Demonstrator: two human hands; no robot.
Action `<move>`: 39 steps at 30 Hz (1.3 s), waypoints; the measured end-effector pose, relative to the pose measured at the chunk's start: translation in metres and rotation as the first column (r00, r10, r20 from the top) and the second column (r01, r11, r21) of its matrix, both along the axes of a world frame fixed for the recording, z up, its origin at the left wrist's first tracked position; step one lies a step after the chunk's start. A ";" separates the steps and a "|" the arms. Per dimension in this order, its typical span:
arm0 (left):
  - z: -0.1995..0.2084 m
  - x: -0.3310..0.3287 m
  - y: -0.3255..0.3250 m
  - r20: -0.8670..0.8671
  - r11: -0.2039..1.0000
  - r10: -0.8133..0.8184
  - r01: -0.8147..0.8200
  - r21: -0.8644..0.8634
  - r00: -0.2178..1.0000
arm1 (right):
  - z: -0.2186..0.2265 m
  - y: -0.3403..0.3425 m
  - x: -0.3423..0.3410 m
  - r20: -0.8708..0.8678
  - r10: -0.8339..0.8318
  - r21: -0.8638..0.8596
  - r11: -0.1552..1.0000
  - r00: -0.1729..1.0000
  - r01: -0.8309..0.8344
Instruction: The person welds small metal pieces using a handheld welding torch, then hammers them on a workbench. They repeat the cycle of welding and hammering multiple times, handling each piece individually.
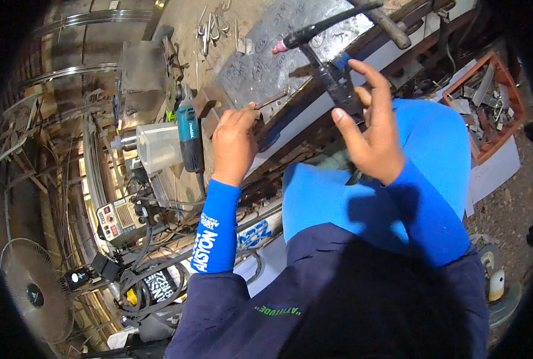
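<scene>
My left hand (pixel 236 140) is at the near edge of the metal worktop, its fingers curled and closed. A thin metal rod (pixel 273 100) extends from beside its fingertips across a marked grey metal plate (pixel 254 75). What sits under the fingers is hidden. My right hand (pixel 374 128) is spread, with thumb and index finger apart around a black clamp (pixel 337 87) at the worktop edge. I see no firm grip on the clamp. Beyond it, a black welding torch (pixel 320 29) with a pink nozzle lies across the plate.
A teal angle grinder (pixel 189 137) is left of my left hand. Bent metal rods (pixel 212 29) lie at the back. A hammer-like handle (pixel 389 27) crosses the worktop's right end. An orange scrap bin (pixel 515 99) stands right; a welding machine (pixel 120 221), cables and a fan (pixel 36 293) are left.
</scene>
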State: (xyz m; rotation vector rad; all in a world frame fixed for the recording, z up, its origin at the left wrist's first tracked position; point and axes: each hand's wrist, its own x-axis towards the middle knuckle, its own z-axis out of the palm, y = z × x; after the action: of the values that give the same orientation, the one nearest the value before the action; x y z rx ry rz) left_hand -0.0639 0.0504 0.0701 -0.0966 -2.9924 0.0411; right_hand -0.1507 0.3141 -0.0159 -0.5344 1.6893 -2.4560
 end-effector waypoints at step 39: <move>0.042 -0.050 -0.014 0.382 0.971 -0.238 0.231 0.065 0.893 | -0.010 0.057 0.020 0.355 0.318 -0.048 0.945 0.879 -0.323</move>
State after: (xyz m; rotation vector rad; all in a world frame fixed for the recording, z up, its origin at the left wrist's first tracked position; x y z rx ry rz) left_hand -0.1135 0.0367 0.1121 -0.5245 -3.3480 -0.0368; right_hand -0.1306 0.3709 -0.0261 -0.3066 1.3475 -2.1434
